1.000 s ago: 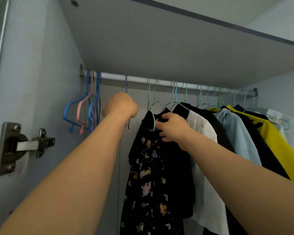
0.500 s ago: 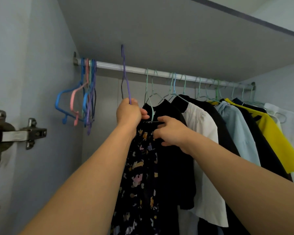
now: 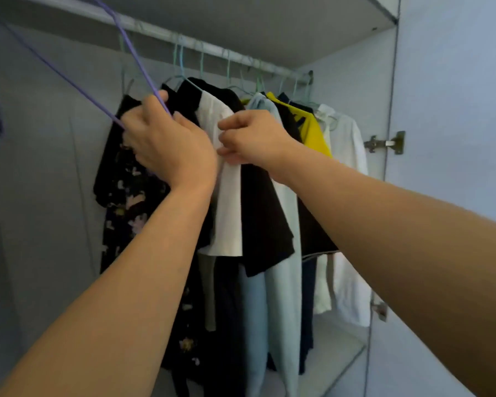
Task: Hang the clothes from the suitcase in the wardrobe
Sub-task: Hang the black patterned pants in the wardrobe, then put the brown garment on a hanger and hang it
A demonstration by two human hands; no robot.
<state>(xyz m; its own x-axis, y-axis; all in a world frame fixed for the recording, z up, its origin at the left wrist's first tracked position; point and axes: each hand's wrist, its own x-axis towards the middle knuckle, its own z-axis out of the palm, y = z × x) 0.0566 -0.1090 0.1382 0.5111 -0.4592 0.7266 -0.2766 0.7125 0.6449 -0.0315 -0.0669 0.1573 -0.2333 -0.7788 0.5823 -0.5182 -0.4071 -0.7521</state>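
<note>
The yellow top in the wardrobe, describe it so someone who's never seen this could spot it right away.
Follow the metal rail under the wardrobe shelf toward its right end. Among the hanging clothes, the yellow top sits between dark garments and the white shirt nearest the right wall. It is the only bright yellow piece in the row.

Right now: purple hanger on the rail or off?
Off. The left hand grips the purple hanger, tilted in front of the clothes; its hook runs out of frame.

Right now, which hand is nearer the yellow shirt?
Right. The right hand is just left of the yellow shirt, pinching the white shirt; the left hand is farther left, gripping the purple hanger.
</note>
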